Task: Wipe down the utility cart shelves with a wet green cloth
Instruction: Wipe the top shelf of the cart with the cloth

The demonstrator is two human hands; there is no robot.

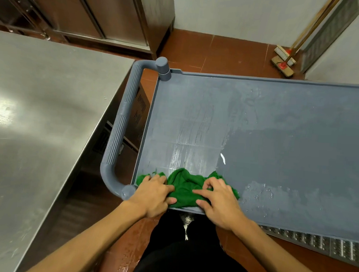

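The grey utility cart's top shelf (282, 126) fills the right half of the head view, with wet streaks on its left part and droplets near the front edge. A bunched green cloth (184, 187) lies at the shelf's near left corner. My left hand (152, 195) presses on the cloth's left side with fingers spread over it. My right hand (218, 201) rests on the cloth's right side, its fingers bent and gathering the fabric. Both hands sit side by side at the shelf's front rim.
The cart's ribbed grey handle (121, 120) curves along its left end. A stainless steel table (35, 124) stands to the left, steel cabinets (87, 10) behind. Two brooms (284, 60) lean in the far corner. A metal floor grate (326, 246) runs under the cart's near side.
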